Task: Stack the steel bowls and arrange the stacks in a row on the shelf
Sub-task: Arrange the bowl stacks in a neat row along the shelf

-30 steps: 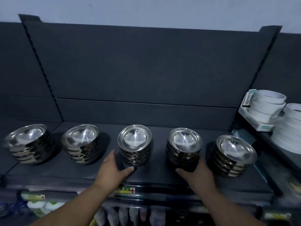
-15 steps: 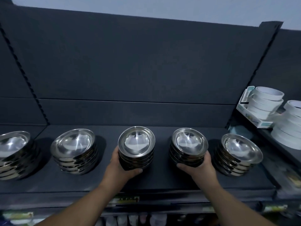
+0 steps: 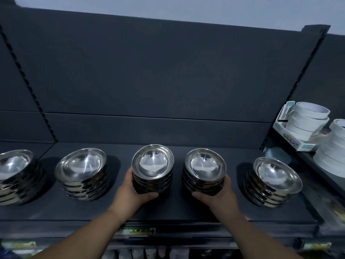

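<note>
Several stacks of steel bowls stand in a row on the dark shelf (image 3: 168, 210). My left hand (image 3: 130, 193) grips the middle stack (image 3: 152, 163) from its near left side, thumb curled under the front. My right hand (image 3: 218, 195) grips the stack to its right (image 3: 204, 166) at its near right side. Other stacks stand at the far left edge (image 3: 13, 171), left of centre (image 3: 82, 169) and at the right (image 3: 274, 176). The lower bowls of both held stacks are partly hidden by my fingers.
White tape rolls (image 3: 308, 120) in a box and a second pile of rolls (image 3: 334, 146) sit on the neighbouring shelf to the right. The dark back panel (image 3: 158, 81) rises behind the row. A price label (image 3: 138, 231) and goods on lower shelves lie below the front edge.
Both hands came up from the shelf surface and closed round the two middle stacks. The view shifted right, pushing the far-left stack to the frame's edge.
</note>
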`<control>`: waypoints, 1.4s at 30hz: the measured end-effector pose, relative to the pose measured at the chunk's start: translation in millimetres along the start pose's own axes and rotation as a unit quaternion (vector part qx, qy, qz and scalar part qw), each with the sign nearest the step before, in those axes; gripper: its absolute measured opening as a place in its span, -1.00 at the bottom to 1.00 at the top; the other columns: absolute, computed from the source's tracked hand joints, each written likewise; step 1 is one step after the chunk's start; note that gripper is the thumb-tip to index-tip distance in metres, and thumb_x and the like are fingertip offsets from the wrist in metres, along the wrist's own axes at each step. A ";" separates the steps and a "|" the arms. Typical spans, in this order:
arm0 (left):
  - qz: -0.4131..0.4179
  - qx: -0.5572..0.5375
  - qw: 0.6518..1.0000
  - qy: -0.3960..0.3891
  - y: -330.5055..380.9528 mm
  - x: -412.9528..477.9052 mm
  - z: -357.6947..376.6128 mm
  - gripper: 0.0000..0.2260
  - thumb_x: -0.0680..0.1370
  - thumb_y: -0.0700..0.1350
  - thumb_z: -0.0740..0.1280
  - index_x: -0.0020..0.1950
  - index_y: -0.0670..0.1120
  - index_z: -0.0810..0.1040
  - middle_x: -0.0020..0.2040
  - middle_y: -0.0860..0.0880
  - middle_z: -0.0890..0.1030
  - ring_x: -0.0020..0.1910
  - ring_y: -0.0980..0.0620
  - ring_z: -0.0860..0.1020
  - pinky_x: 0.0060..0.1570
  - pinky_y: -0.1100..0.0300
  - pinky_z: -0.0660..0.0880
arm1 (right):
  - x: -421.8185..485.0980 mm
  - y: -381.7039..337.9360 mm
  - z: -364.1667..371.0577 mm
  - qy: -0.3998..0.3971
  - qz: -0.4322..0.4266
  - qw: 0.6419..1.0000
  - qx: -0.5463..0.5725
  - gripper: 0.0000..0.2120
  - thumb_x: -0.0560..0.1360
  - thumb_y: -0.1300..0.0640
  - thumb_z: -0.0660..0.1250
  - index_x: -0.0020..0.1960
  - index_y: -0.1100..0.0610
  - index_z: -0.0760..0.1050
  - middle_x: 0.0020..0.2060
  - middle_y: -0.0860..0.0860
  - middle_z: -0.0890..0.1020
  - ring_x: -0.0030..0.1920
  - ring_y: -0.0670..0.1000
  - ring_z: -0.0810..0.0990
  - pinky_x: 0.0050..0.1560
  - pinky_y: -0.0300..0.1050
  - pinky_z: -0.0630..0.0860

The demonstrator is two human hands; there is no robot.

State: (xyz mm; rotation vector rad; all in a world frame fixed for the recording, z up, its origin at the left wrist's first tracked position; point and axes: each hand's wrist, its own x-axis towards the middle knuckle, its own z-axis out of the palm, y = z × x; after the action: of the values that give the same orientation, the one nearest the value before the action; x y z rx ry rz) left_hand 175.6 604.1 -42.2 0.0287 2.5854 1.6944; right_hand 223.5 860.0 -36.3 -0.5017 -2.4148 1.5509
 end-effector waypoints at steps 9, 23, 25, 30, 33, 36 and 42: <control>0.008 0.029 0.999 0.031 8.5 -9.3 2.7 -0.12 0.24 -0.14 0.62 0.44 0.02 0.22 0.17 0.05 0.53 0.12 0.08 0.48 0.15 0.24 0.35 | -2.8 -3.0 -12.0 -0.038 -0.009 0.999 -0.020 -0.06 0.18 0.12 0.66 0.43 0.02 0.24 0.07 -0.14 0.49 0.11 -0.12 0.47 0.11 -0.30 0.32; -0.009 0.087 0.995 0.051 18.2 -55.4 8.6 -0.15 0.34 -0.06 0.55 0.51 0.01 0.15 0.42 -0.05 0.39 0.36 -0.05 0.40 0.33 0.08 0.36 | -43.8 -1.2 -35.8 -0.106 -0.041 0.989 -0.095 -0.07 0.27 0.04 0.60 0.50 0.04 0.17 0.34 -0.06 0.47 0.28 -0.11 0.42 0.19 -0.34 0.28; -0.011 0.099 0.994 0.047 17.0 -65.4 8.9 -0.15 0.36 -0.04 0.54 0.52 0.00 0.12 0.45 -0.07 0.34 0.39 -0.07 0.37 0.34 0.08 0.34 | -51.6 0.4 -36.2 -0.112 -0.045 0.988 -0.101 -0.05 0.29 0.02 0.59 0.52 0.05 0.13 0.36 -0.05 0.45 0.35 -0.06 0.41 0.20 -0.32 0.30; -0.016 0.129 0.991 0.041 6.3 -85.2 1.1 -0.17 0.38 0.00 0.51 0.53 -0.04 0.14 0.49 -0.07 0.26 0.42 -0.07 0.32 0.36 0.06 0.34 | -70.8 1.2 -26.0 -0.135 -0.038 0.983 -0.122 -0.15 0.30 -0.01 0.57 0.48 0.04 0.23 0.33 -0.01 0.47 0.27 -0.06 0.47 0.23 -0.22 0.43; -0.014 0.133 0.990 0.044 -4.4 -91.6 -13.6 -0.22 0.40 -0.01 0.50 0.51 -0.05 0.18 0.48 -0.08 0.27 0.39 -0.07 0.35 0.27 0.15 0.42 | -80.0 -2.7 -10.4 -0.151 -0.045 0.978 -0.138 -0.29 0.32 0.00 0.56 0.39 0.06 0.37 0.27 -0.01 0.52 0.17 -0.13 0.47 0.17 -0.28 0.42; -0.013 0.134 0.989 0.064 -15.1 -94.4 -37.0 -0.30 0.42 -0.01 0.48 0.48 -0.05 0.24 0.43 -0.05 0.32 0.34 -0.03 0.40 0.14 0.27 0.47 | -86.1 -12.4 16.4 -0.168 -0.053 0.973 -0.151 -0.31 0.32 -0.04 0.56 0.37 0.08 0.41 0.27 -0.03 0.54 0.19 -0.12 0.49 0.18 -0.31 0.40; -0.019 0.141 0.985 0.101 -52.3 -90.9 -114.1 -0.47 0.42 0.04 0.47 0.33 -0.04 0.44 0.29 -0.03 0.47 0.26 0.00 0.47 0.25 0.16 0.41 | -102.6 -46.4 99.0 -0.168 -0.054 0.976 -0.127 -0.35 0.34 0.02 0.56 0.36 0.09 0.43 0.20 -0.05 0.57 0.14 -0.14 0.51 0.11 -0.36 0.37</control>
State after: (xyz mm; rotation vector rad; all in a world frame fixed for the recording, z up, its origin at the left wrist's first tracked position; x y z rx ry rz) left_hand 261.1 474.9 -41.8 -0.1918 2.9328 1.3713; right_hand 273.4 718.6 -35.7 -0.1539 -2.8637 1.3825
